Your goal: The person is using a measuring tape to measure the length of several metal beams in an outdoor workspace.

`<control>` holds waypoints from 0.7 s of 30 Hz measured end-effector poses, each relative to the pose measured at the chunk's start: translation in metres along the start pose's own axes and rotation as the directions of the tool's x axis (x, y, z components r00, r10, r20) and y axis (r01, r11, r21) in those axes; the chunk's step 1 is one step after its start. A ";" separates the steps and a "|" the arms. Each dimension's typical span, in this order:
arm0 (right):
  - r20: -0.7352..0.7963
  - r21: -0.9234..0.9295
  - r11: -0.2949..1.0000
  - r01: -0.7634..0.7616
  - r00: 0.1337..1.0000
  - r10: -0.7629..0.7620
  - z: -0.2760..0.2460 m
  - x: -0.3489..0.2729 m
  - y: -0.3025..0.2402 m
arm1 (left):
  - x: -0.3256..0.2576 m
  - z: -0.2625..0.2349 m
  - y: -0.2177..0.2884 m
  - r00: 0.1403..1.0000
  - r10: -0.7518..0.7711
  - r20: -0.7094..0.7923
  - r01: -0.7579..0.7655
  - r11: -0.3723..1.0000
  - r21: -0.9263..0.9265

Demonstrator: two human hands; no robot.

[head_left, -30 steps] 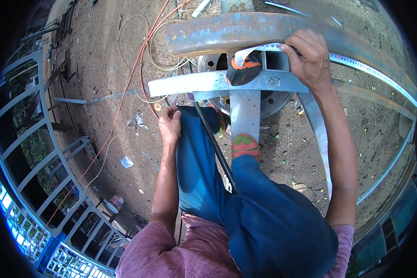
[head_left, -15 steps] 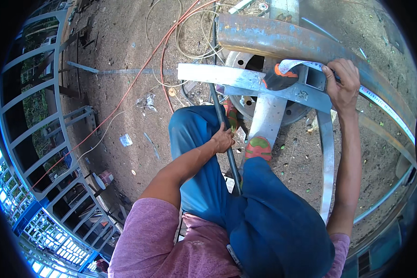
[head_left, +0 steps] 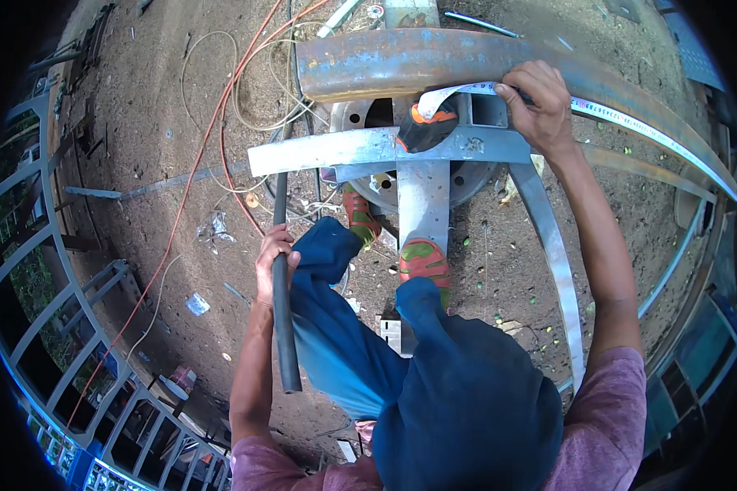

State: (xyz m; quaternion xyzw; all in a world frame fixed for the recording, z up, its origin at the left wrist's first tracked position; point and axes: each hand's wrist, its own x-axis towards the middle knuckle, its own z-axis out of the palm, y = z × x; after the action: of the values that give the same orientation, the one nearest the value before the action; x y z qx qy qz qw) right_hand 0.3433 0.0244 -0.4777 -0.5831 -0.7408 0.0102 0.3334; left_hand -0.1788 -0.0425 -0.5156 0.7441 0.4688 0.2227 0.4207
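Note:
My left hand (head_left: 274, 254) is closed round a dark rod or tube (head_left: 286, 335) beside my left knee; its far end runs up to the silver metal bar (head_left: 327, 150). My right hand (head_left: 540, 106) grips a white tape measure blade (head_left: 630, 122) along a rusty curved steel beam (head_left: 409, 62). Leftward from that hand, the blade's loose end curls over a black-and-orange object (head_left: 430, 133) of unclear kind, which rests on the silver bar. A short piece of square tube (head_left: 489, 110) sits just left of my right hand.
Under the bars lies a round wheel rim (head_left: 465, 190), with a flat metal plate (head_left: 423, 196) across it. A curved metal strip (head_left: 561, 278) extends toward me. Red hose (head_left: 217, 135) and pale hose loops (head_left: 187, 74) lie on the dirt. Metal grille frames (head_left: 57, 221) stand at left.
My left hand has moved left with the dark rod, which now stands clear of my legs. The view has shifted, and my right hand still holds the tape blade.

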 end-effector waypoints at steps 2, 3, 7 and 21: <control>-0.025 -0.014 1.000 0.025 0.999 -0.026 0.000 -0.002 0.002 | 0.012 -0.014 0.024 0.970 -0.116 -0.215 0.073 0.977 -0.199; -0.023 -0.015 1.000 0.016 1.000 -0.017 0.000 -0.004 0.003 | 0.016 -0.017 0.026 0.938 -0.121 -0.325 0.023 0.956 -0.291; -0.045 -0.028 1.000 -0.010 0.999 0.009 -0.001 -0.008 0.004 | 0.030 -0.032 0.062 0.773 -0.036 -0.634 -0.256 0.896 -0.364; 0.020 0.046 0.999 -0.009 1.000 0.008 -0.005 0.000 -0.011 | -0.007 -0.224 0.301 0.749 0.116 -0.652 -0.492 0.756 -0.431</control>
State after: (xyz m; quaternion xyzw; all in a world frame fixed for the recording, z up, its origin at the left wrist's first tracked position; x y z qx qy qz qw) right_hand 0.3364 0.0193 -0.4691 -0.5784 -0.7409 0.0345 0.3395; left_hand -0.1910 -0.0176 -0.1410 0.5419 0.3493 0.6420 0.4149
